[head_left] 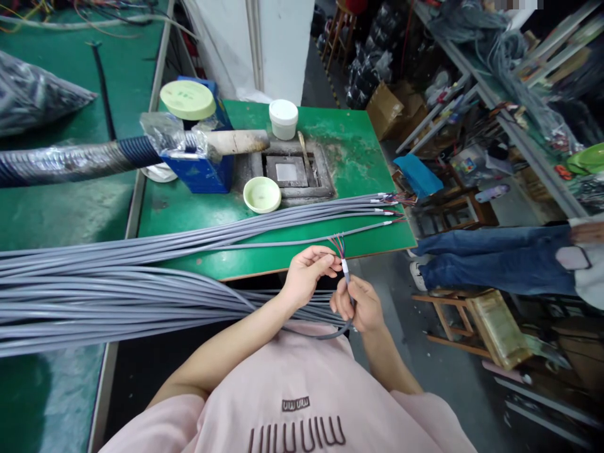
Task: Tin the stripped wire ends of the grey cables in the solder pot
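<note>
My right hand [361, 303] is closed around a grey cable [347, 277], just below a white sleeve [344, 266] near its end. Thin coloured wires [338, 244], red and dark ones among them, fan out above that sleeve. At their base my left hand [309, 272] pinches with thumb and fingers on a thin wire, partly hidden by the fingertips. The rest of the held cable curves back below my hands. Beyond them, a bundle of similar grey cables [264, 223] lies across the green table [356, 135], its bared wire ends at the right edge.
A solder pot [285, 172] is set in the table, with a stick [302, 151] across it. Around it are a pale green dish [262, 194], a white tub [284, 119], a blue box [202, 173] and a duct hose [85, 160]. A person in jeans [500, 259] is at right.
</note>
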The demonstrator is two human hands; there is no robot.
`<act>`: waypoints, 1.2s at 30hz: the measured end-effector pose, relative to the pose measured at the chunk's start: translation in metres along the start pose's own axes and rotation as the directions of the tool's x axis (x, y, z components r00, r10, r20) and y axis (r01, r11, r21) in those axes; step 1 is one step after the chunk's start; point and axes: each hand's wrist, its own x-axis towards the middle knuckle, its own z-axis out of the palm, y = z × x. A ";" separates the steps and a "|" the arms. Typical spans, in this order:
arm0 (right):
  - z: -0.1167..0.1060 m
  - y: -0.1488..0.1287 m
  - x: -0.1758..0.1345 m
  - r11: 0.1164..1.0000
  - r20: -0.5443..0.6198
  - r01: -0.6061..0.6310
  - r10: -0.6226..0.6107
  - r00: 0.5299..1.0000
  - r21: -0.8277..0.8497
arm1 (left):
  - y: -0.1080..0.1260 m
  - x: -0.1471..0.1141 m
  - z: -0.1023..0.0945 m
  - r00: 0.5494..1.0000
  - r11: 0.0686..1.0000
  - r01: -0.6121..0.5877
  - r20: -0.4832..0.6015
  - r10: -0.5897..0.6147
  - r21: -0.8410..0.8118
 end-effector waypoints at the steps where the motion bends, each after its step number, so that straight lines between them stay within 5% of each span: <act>1: 0.000 0.001 0.000 0.999 -0.014 0.004 -0.004 1.000 -0.032 | 0.001 0.000 0.000 0.996 0.994 -0.082 -0.014 0.083 0.079; 5: -0.002 0.002 0.000 0.970 -0.049 0.034 -0.047 0.998 -0.239 | 0.013 0.000 0.003 0.947 0.890 -0.303 0.001 0.322 0.341; 15: -0.004 -0.003 -0.002 0.806 -0.083 0.029 -0.097 0.992 -0.591 | 0.026 0.012 -0.002 0.991 0.902 -0.117 -0.009 0.132 0.415; 20: -0.002 -0.003 -0.002 0.805 -0.079 0.027 -0.091 0.993 -0.593 | 0.031 0.013 -0.003 0.959 0.784 -0.271 0.088 0.268 0.559; 22: -0.002 -0.003 0.001 0.886 -0.084 -0.002 -0.042 0.996 -0.463 | 0.031 0.010 -0.003 0.876 0.601 -0.455 0.209 0.434 0.658; 25: -0.002 -0.007 0.006 0.982 -0.052 -0.053 0.044 0.998 -0.183 | 0.027 0.005 -0.005 0.653 0.270 -0.719 0.488 0.579 0.641; 27: -0.002 -0.011 0.010 0.995 -0.027 -0.072 0.070 0.997 -0.072 | 0.020 0.001 -0.006 0.530 0.145 -0.814 0.617 0.581 0.563; 29: -0.002 -0.017 0.014 0.996 -0.012 -0.082 0.082 0.997 -0.037 | 0.013 -0.002 -0.007 0.475 0.096 -0.851 0.680 0.559 0.516; 31: -0.001 -0.022 0.017 0.994 -0.014 -0.094 0.094 0.995 -0.047 | 0.006 -0.006 -0.007 0.470 0.113 -0.862 0.695 0.544 0.495; 33: 0.000 -0.025 0.019 0.992 -0.050 -0.094 0.090 0.995 -0.078 | 0.001 -0.010 -0.006 0.511 0.193 -0.848 0.664 0.545 0.494; 36: 0.002 -0.025 0.020 0.996 -0.110 -0.011 0.001 0.994 -0.094 | -0.003 -0.015 -0.001 0.705 0.515 -0.708 0.507 0.495 0.483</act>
